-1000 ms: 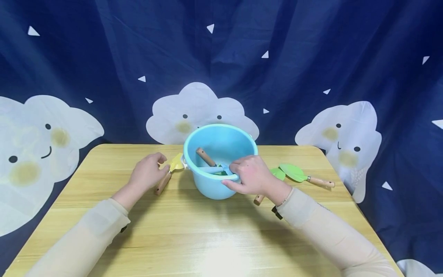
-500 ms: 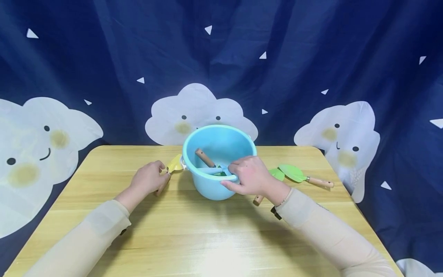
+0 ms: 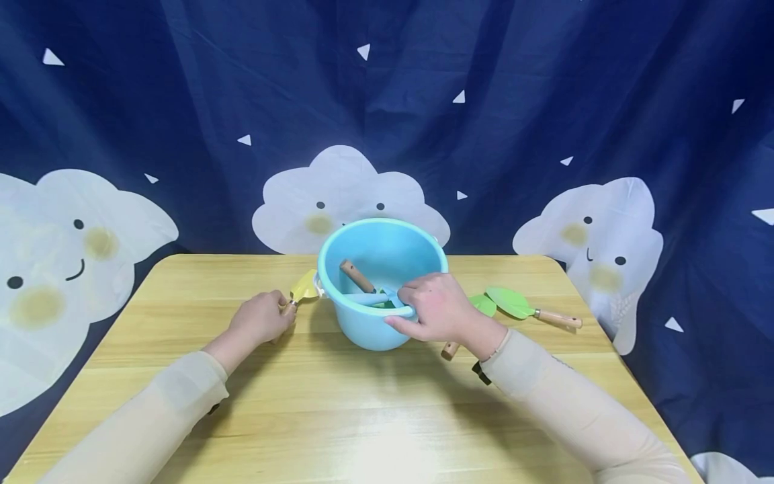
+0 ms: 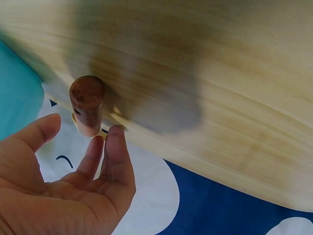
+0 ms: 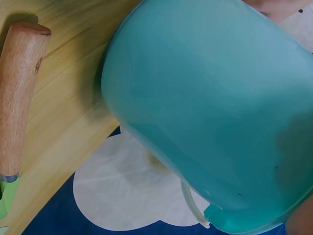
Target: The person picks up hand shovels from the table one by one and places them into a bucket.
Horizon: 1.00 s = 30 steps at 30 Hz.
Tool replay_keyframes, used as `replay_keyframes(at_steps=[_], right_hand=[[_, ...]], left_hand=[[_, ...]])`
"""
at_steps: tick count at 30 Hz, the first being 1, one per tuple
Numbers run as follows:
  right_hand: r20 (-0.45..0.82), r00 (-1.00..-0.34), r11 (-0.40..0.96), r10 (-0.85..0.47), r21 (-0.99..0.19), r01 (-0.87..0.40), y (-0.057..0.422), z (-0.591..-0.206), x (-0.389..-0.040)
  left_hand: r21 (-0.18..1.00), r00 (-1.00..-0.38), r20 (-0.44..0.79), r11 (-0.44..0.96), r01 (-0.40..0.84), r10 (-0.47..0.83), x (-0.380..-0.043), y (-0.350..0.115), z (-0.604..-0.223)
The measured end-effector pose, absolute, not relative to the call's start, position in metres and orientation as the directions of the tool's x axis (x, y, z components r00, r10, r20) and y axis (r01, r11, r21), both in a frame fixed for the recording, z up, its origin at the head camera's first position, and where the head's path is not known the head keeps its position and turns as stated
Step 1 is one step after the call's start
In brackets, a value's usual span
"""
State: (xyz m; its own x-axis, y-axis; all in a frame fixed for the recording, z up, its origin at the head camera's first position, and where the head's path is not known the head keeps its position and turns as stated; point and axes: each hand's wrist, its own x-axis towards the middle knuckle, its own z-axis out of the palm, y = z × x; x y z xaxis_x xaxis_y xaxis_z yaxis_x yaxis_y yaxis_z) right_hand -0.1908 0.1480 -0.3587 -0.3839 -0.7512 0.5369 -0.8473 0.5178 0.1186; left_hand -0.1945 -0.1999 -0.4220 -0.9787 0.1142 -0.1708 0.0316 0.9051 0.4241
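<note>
left of the bucket [image 3: 370, 331], our left hand [image 3: 261, 318] frames the yellow trowel [image 3: 305, 286], thumb wide! our right hand [image 3: 440, 306] grips the bucket!

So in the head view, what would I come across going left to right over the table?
Left hand, yellow trowel, bucket, right hand, rightmost green trowel.
</note>
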Motion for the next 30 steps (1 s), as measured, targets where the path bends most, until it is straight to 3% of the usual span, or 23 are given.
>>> replay_keyframes(at_steps=[30], right_hand=[[0.53, -0.396, 0.521, -0.75, 0.105, -0.847, 0.148, -0.361, -0.191]], left_hand=[[0.346, -0.974, -0.198, 0.938, 0.039, 0.113, -0.191, -0.196, -0.438]])
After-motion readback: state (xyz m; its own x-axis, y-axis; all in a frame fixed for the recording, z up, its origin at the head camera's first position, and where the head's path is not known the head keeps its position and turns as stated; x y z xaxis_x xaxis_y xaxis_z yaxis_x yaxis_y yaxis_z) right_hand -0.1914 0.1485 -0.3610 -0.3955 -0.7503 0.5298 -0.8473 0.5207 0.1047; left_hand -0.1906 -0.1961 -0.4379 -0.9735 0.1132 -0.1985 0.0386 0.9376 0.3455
